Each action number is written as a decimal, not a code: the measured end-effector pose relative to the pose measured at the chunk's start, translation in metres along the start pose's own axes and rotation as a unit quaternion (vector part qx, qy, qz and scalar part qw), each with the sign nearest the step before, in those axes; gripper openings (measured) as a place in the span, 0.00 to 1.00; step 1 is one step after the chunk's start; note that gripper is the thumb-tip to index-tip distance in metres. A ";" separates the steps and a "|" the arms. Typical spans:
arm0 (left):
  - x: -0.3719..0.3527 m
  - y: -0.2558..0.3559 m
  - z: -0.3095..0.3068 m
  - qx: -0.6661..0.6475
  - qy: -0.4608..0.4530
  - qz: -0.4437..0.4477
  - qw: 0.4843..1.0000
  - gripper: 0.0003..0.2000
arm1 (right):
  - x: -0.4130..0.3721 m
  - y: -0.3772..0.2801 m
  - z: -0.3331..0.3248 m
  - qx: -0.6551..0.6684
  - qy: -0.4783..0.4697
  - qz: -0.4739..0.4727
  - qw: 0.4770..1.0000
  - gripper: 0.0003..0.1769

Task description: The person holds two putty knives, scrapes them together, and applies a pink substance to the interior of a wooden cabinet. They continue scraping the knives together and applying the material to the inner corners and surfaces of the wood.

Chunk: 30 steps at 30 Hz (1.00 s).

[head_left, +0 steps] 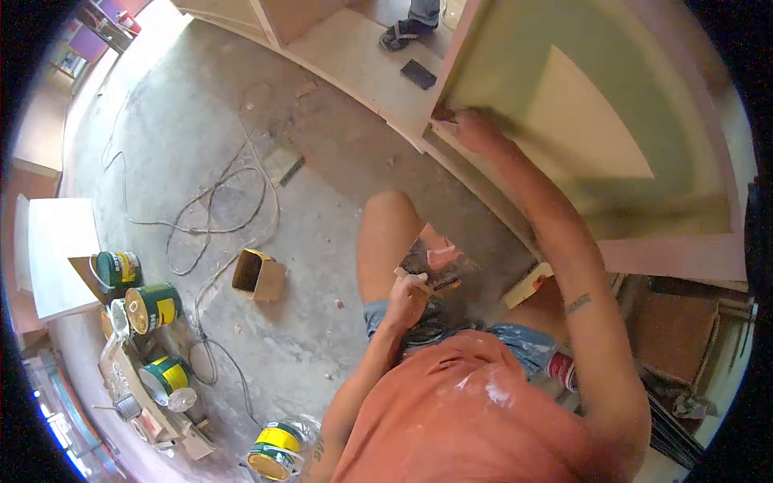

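My left hand (409,299) is closed on a flat plate (431,253) smeared with pinkish paste, held above my lap. My right hand (475,130) reaches out to the lower left corner of a framed greenish panel (515,80). Its fingers are bent round a small dark tool at the frame's edge; the tool is blurred and partly hidden. A pale wedge-shaped area (596,121) shows on the panel, to the right of that hand.
A cable (213,193) lies looped on the concrete floor, near an open carton (259,276). Green and yellow cans (151,308) stand at the left, another (275,451) at the bottom. Another person's foot (407,34) is beyond the cabinet edge, beside a dark block (419,74).
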<state>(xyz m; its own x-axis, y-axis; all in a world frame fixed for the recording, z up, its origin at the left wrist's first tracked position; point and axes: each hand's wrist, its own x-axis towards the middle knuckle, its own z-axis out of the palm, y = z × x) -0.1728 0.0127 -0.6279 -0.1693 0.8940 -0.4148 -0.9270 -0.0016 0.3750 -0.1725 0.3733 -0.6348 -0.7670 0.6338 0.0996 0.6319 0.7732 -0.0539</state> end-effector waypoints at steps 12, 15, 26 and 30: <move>0.035 0.009 0.016 -0.083 0.014 -0.039 0.996 0.21 | -0.167 -0.057 -0.137 0.368 -0.011 0.084 0.926 0.20; 0.032 0.019 0.050 -0.123 0.044 -0.065 0.989 0.20 | -0.226 -0.077 -0.137 0.401 0.025 -0.098 0.910 0.24; 0.031 -0.004 0.050 -0.019 -0.017 -0.077 0.997 0.21 | -0.311 -0.025 -0.069 0.257 -0.011 0.088 0.962 0.26; 0.034 -0.008 0.050 -0.021 -0.006 -0.058 0.998 0.21 | -0.333 -0.029 -0.066 0.696 0.180 0.448 0.532 0.17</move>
<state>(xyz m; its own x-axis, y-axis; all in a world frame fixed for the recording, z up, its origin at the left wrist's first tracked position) -0.1543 0.0659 -0.6033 -0.0560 0.8942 -0.4441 -0.9534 0.0843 0.2898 0.0723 0.1381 -0.6005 0.0020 0.9097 -0.4153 -0.1602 -0.4097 -0.8980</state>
